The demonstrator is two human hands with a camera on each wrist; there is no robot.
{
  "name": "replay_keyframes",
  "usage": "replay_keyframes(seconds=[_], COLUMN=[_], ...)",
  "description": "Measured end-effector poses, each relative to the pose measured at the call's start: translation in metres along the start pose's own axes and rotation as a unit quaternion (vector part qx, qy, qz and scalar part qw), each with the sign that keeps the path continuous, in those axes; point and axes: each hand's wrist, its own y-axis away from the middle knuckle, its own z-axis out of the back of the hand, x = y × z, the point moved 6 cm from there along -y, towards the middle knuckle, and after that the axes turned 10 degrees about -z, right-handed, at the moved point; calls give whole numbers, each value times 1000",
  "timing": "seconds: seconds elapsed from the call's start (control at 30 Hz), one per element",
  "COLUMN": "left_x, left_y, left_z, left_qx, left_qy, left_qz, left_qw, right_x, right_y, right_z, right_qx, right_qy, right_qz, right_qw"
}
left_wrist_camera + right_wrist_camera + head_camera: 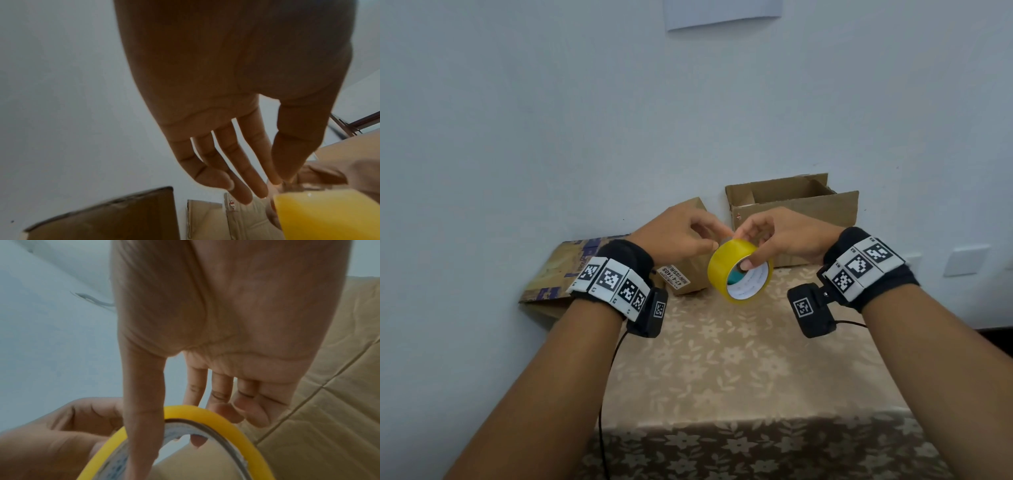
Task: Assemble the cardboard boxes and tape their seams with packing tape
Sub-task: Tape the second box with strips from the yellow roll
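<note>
Bare forearms extend from both sides, each wrist wrapped in a black fabric band point(619, 255) carrying a row of white tiles printed with black square fiducial markers point(610, 281). A small black camera unit point(650, 312) bearing its own marker hangs beneath the left wrist, a thin black cable point(608, 383) trailing from it; the right wrist carries a matching unit point(811, 310) and cable.

Tape roll point(739, 270) hides the fingertips' pinch.
</note>
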Motion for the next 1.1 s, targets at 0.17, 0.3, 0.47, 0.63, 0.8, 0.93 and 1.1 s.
replay_keyframes(seconds=[0.17,0.3,0.47,0.63,0.8,0.93,1.1], left_x=[1,2,2,6,8,9,13], left_y=[1,0,-1,-2,-3,-4,-4], left_z=[-4,0,2,0,-3,-5,-12], left_qx=[12,-17,-37,-32,-26,-15,9], left_qy=[6,-11,-23,-27,-33,-64,-97], left_qz=[3,-5,-21,-13,-17,-36,-45], left_qw=[1000,1000,999,999,999,997,994], right_x=[-1,-3,-5,-6,-5,-7,-11], right_y=[2,1,0,0,1,-1,-1], right_z=[2,4,4,2,-3,-7,-14], right_qx=[15,6,3,4,14,16,31], right_qy=[-23,-40,-55,-48,-51,-60,-75], right_qz=[-1,-8,-14,-19,-25,-31,-37], right_qw=[1000,999,998,999,998,998,996])
